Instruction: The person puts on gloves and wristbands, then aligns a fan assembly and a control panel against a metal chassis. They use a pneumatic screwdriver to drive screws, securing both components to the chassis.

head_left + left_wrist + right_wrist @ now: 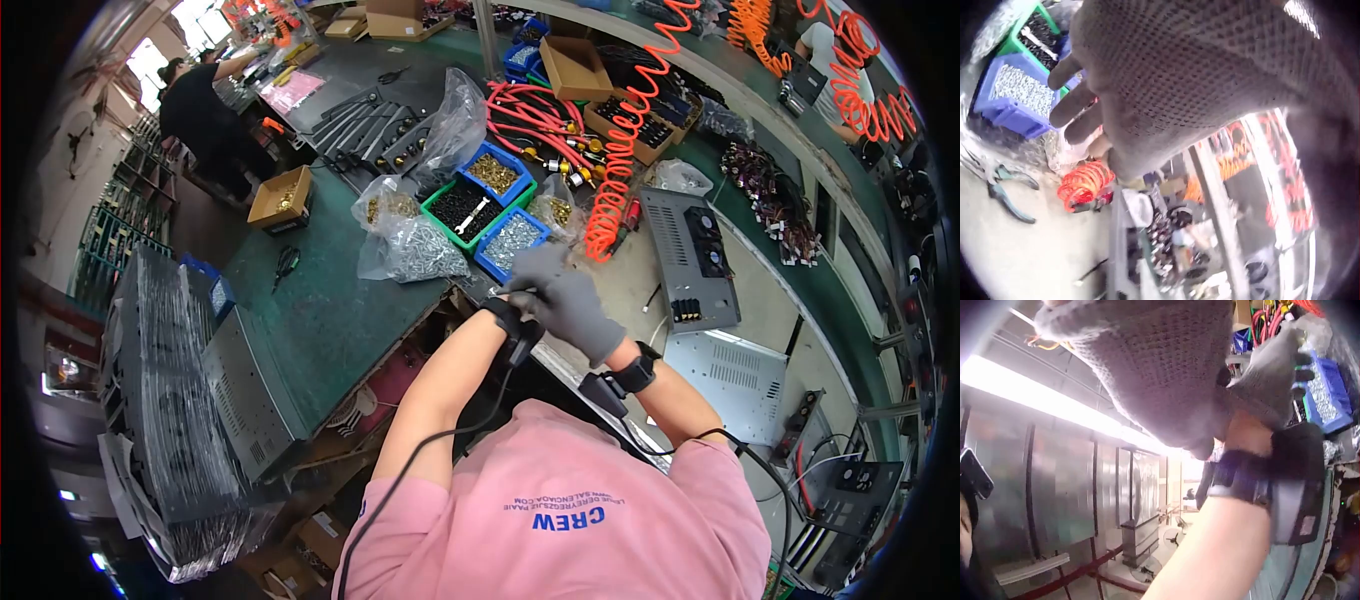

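Both hands wear grey gloves and meet in front of the chest beside the small-parts bins. In the head view the right hand [575, 312] overlaps the left hand [527, 296], which is largely hidden. Several left-hand fingers show in the left wrist view, slightly bent and apart, with no object seen between them; the left hand [1147, 81] fills the top. The right wrist view has the right hand [1154, 369] across the top, its fingertips out of sight, and the left hand [1269, 375] beyond it. Whether the right fingers grip anything is hidden.
Blue bin of silver screws [510, 243], green bin of black screws [462, 208] and plastic bag of screws [425, 250] lie ahead. An orange coiled hose [612, 190] hangs close right. Pliers [1007, 194] lie nearby; metal panels [725, 365] are at right.
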### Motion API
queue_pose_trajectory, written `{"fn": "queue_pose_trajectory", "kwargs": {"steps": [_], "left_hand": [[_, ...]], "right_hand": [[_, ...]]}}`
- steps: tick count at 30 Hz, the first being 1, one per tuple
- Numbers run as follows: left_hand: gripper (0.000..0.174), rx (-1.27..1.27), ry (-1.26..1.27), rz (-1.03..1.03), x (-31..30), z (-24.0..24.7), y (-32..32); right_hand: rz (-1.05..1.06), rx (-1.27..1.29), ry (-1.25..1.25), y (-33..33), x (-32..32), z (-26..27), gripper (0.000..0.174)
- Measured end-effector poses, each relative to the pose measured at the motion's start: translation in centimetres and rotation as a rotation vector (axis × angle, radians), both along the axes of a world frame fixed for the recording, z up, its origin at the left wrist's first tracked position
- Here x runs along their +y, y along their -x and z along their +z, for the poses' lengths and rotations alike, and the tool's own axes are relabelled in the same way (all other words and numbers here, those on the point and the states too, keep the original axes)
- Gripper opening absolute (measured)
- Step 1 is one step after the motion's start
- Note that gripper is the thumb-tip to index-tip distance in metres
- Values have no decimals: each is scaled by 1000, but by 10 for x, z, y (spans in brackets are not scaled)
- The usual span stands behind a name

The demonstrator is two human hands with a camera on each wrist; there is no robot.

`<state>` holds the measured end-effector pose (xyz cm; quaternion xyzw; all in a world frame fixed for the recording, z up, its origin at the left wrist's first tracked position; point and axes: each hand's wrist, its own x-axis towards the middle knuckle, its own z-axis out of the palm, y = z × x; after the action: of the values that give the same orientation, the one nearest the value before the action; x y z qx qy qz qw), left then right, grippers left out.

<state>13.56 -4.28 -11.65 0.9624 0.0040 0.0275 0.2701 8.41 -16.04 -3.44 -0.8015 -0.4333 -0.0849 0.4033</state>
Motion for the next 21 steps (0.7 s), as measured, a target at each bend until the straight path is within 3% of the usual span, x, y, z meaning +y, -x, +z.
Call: {"fn": "queue_pose_trajectory", "kwargs": {"steps": [3,4,5,7,8,9,10,11,13,14,15,17,18,19,21], "left_hand": [[22,-36,76,52,-6,-1,-8],[23,-30,121,193,-7,1,-14],[24,-25,165,333,-8,3,-18],[24,10,254,363,-11,14,-19],[21,-202,279,446,-16,11,-23],[19,-416,303,527,-20,10,-27],[16,-342,506,521,-19,9,-31],[16,-340,508,523,-21,8,-35],[18,-421,817,492,-25,4,-40],[18,-418,818,492,-28,1,-42],[17,-366,984,492,-31,2,-44],[15,-253,1312,486,-37,3,-47],[17,-261,1297,482,-38,-9,-52],[17,-255,1297,483,-41,-7,-47],[23,-182,606,369,-44,-2,-40]], "right_hand": [[-159,78,83,-6,-13,-11,35],[-171,18,192,-8,-15,-11,44],[-170,17,192,-13,-17,-20,44],[-315,-100,142,-23,-19,-42,38],[-315,-101,143,-24,-21,-45,38],[-373,45,89,-23,-21,-41,36],[-430,193,35,-23,-22,-40,34],[-430,194,39,-28,-25,-50,34],[-219,872,-194,-36,-26,-57,34],[-176,1314,-365,-31,-32,-60,32],[-178,1313,-364,-32,-36,-67,32],[-16,947,-313,-37,-44,-87,29],[-26,739,-162,-35,-51,-79,25],[-29,744,-162,-34,-59,-73,25],[64,687,27,-39,-73,-59,21]]}}
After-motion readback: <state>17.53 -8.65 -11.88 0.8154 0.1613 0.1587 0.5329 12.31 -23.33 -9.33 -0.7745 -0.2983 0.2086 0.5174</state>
